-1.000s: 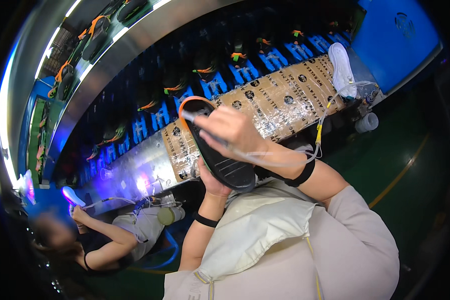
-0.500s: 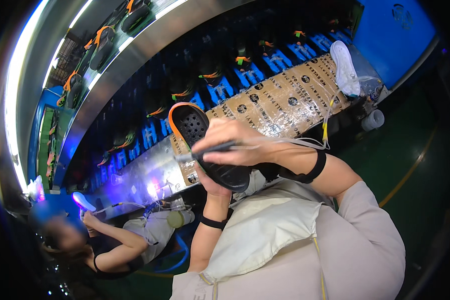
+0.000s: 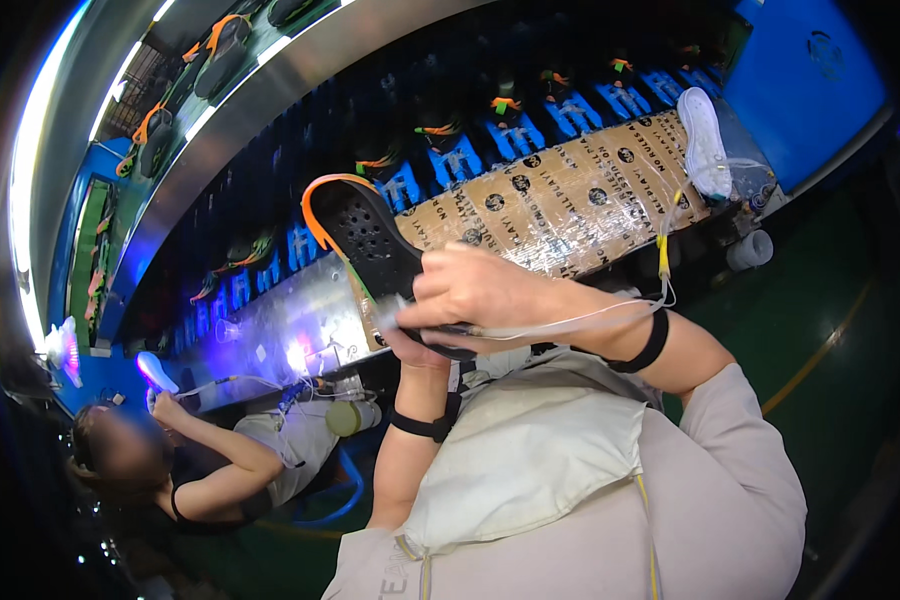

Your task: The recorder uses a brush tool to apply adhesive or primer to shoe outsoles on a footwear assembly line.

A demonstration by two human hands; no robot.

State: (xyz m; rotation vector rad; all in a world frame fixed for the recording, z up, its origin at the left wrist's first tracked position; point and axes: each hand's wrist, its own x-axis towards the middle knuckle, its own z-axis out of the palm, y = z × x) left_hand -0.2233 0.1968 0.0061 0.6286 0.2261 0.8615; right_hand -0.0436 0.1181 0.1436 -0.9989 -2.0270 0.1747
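Note:
A black shoe (image 3: 355, 220) with an orange rim at its far end is held tilted in front of me, its flat, sole-shaped side with several round holes turned up. My left hand (image 3: 418, 350) grips its near end from below, fingers mostly hidden behind it. Above that end, my right hand (image 3: 485, 290) is closed round a slim, hose-fed brush. Its pale, blurred tip (image 3: 395, 310) is at the shoe's green-edged side; whether it touches cannot be made out. From the brush a clear hose (image 3: 580, 322) runs back over my right forearm.
A bench covered with printed brown cardboard (image 3: 560, 205) under clear film lies beyond. A white sole (image 3: 705, 145) rests at its right end. Behind stands a row of blue holders (image 3: 455, 165) with dark shoes. At left, a co-worker (image 3: 215, 465) holds a lit sole (image 3: 157, 373).
The shoe has shifted slightly left and away from me. My right hand and the brush tip have slid toward its near end and edge. Both hands keep their hold.

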